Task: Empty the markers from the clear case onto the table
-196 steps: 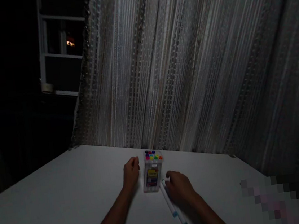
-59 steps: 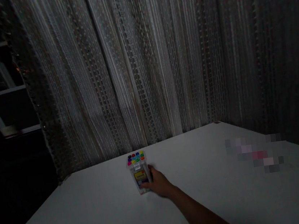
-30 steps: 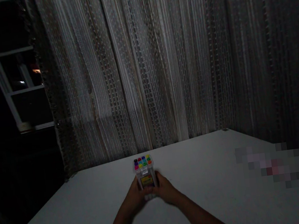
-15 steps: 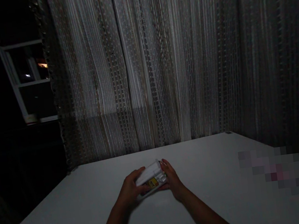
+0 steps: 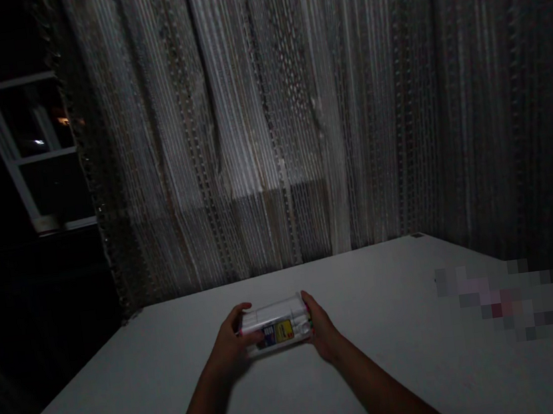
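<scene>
A clear plastic box of markers (image 5: 275, 323) with a yellow label lies on its side, held crosswise between both hands just above or on the white table (image 5: 129, 400). My left hand (image 5: 230, 343) grips its left end, thumb over the front. My right hand (image 5: 321, 328) presses flat against its right end, where the coloured caps are mostly hidden.
A striped lace curtain (image 5: 266, 121) hangs right behind the table's far edge. A dark window with a white frame (image 5: 23, 157) is at the left. A blurred patch (image 5: 500, 300) lies on the table at the right. The room is dim.
The marker box stood upright with its coloured caps showing one second ago; both hands have tipped it over to lie sideways, now level between them.
</scene>
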`<action>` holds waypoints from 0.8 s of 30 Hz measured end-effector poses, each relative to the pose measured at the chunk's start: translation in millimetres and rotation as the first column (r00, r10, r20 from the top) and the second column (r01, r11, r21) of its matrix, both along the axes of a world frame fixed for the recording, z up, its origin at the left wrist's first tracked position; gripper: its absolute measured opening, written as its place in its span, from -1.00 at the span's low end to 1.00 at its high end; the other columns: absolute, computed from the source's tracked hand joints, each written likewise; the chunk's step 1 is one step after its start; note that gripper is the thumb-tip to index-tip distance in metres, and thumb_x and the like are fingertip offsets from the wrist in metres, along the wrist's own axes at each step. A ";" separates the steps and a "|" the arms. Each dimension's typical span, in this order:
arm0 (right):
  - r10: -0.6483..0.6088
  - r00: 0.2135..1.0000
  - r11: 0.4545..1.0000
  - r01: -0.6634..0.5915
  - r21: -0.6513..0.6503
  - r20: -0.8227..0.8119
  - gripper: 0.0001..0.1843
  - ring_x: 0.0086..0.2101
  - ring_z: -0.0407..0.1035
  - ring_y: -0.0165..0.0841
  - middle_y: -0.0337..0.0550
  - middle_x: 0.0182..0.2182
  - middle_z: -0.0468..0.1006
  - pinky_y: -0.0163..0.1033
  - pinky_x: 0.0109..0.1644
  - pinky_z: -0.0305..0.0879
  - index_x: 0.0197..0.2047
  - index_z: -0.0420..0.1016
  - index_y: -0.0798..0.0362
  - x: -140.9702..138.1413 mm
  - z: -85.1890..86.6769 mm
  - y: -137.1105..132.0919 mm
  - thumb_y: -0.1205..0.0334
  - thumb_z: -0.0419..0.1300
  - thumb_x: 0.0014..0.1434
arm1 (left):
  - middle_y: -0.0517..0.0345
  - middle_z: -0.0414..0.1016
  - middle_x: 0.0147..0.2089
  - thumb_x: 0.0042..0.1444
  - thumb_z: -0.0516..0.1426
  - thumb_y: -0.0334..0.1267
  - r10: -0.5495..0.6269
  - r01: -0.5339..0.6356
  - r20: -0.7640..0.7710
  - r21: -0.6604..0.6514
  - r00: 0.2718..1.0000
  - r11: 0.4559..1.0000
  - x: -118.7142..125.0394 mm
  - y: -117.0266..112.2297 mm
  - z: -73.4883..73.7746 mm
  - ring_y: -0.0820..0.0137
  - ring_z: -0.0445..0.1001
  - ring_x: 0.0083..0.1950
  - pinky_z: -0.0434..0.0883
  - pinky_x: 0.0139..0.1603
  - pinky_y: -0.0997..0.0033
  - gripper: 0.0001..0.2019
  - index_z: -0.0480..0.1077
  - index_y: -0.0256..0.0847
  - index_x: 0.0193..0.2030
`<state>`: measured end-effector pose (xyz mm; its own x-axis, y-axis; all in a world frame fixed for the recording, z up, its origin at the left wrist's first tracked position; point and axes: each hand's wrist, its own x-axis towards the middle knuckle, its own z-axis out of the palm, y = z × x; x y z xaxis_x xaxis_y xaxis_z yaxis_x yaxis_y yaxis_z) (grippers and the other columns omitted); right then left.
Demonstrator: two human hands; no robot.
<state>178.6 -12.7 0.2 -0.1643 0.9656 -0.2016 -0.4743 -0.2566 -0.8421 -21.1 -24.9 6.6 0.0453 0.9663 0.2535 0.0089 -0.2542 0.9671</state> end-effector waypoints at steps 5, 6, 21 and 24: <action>0.104 0.982 0.993 -0.112 -0.042 -0.159 -0.43 -0.52 0.39 -0.30 -0.13 -0.53 0.49 -0.21 -0.39 0.32 -0.36 0.40 0.08 -0.4 -4.3 2.3 -0.24 -0.15 0.21 | 0.16 0.43 -0.23 -0.38 0.35 -0.28 0.166 -0.178 0.118 0.105 0.979 0.978 12.5 -5.0 14.3 0.33 0.45 -0.21 0.42 -0.21 0.40 -0.33 0.30 -0.21 -0.01; 0.110 0.980 0.992 -0.119 -0.048 -0.167 -0.41 -0.50 0.39 -0.28 -0.11 -0.52 0.49 -0.20 -0.39 0.32 -0.38 0.39 0.08 -0.8 -6.0 3.0 -0.26 -0.15 0.20 | 0.16 0.43 -0.22 -0.37 0.35 -0.27 0.186 -0.202 0.142 0.115 0.972 0.973 12.7 -5.2 15.4 0.33 0.45 -0.21 0.42 -0.20 0.40 -0.33 0.31 -0.21 -0.01; 0.044 0.973 0.987 -0.077 -0.139 -0.226 -0.56 -0.42 0.40 -0.28 -0.07 -0.43 0.46 -0.07 -0.27 0.36 -0.30 0.36 0.14 4.8 -9.0 5.7 -0.05 -0.12 0.28 | 0.12 0.47 -0.15 -0.38 0.37 -0.22 0.308 -0.349 0.240 0.151 0.921 0.925 -3.5 -2.7 16.2 0.32 0.45 -0.15 0.41 -0.21 0.45 -0.36 0.39 -0.24 -0.05; 0.003 0.976 0.991 -0.031 -0.126 -0.216 -0.66 -0.43 0.39 -0.29 -0.12 -0.46 0.46 -0.04 -0.25 0.37 -0.27 0.34 0.11 5.2 -10.2 6.4 0.05 -0.11 0.29 | 0.11 0.47 -0.19 -0.41 0.37 -0.22 0.326 -0.364 0.218 0.162 0.920 0.917 -7.9 -1.2 16.0 0.32 0.46 -0.19 0.42 -0.26 0.45 -0.35 0.38 -0.25 -0.05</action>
<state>183.8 -6.3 -10.1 -0.2334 0.9307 -0.2817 -0.6356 -0.3653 -0.6801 -29.0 -26.1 22.6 -0.3471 0.8434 0.4102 -0.0414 -0.4508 0.8917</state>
